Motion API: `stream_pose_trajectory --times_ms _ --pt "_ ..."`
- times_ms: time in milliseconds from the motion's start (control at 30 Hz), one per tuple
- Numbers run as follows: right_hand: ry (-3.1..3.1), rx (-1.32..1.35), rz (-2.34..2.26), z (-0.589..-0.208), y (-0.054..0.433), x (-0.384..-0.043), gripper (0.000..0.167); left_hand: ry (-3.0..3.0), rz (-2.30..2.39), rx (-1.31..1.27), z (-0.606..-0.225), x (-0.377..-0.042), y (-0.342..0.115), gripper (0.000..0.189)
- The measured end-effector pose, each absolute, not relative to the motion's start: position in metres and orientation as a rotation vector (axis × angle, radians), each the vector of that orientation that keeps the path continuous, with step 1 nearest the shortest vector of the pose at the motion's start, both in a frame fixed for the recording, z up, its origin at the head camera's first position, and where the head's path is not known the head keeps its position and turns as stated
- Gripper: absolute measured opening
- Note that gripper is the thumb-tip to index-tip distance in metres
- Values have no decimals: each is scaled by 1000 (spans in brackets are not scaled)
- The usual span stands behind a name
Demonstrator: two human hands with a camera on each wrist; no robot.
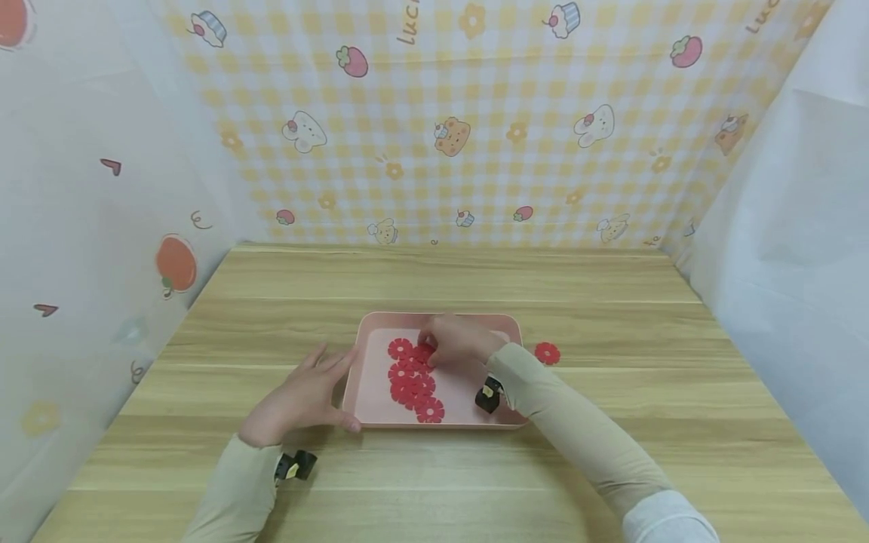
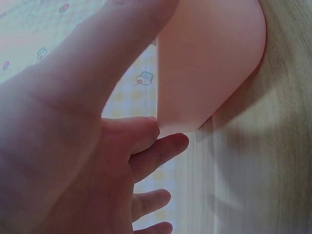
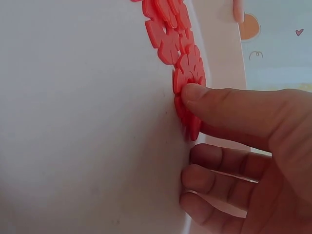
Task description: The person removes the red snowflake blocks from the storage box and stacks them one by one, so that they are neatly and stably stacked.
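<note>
Head view: a wood-grain bench (image 1: 434,490) backs onto a yellow-checked backdrop (image 1: 421,90) at its far edge, pale hangings flanking both sides. A pink tray (image 1: 372,385) sits midway between the bench's left and right edges, holding clustered red notched discs (image 1: 410,377); a loose disc (image 1: 540,353) lies just beside it, toward the right edge. A beige right sleeve (image 1: 570,418) crosses the tray, partly hiding its right end. The left hand (image 1: 305,396), fingers extended, touches the tray's left end. The right-wrist view reveals the right hand (image 1: 465,339) pinching at least one disc; the left-wrist view shows the tray's outer wall.
</note>
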State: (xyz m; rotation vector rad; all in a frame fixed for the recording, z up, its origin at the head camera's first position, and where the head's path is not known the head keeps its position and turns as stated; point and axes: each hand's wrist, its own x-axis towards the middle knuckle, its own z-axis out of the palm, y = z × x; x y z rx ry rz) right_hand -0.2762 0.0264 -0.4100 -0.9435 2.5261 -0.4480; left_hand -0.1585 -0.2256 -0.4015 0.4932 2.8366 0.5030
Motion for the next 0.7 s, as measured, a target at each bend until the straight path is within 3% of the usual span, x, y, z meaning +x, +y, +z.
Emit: stream_pose_trajectory --times_ms 700 --pt "2537 -849 -626 -389 49 -278 23 2822 517 492 -399 -156 -226 119"
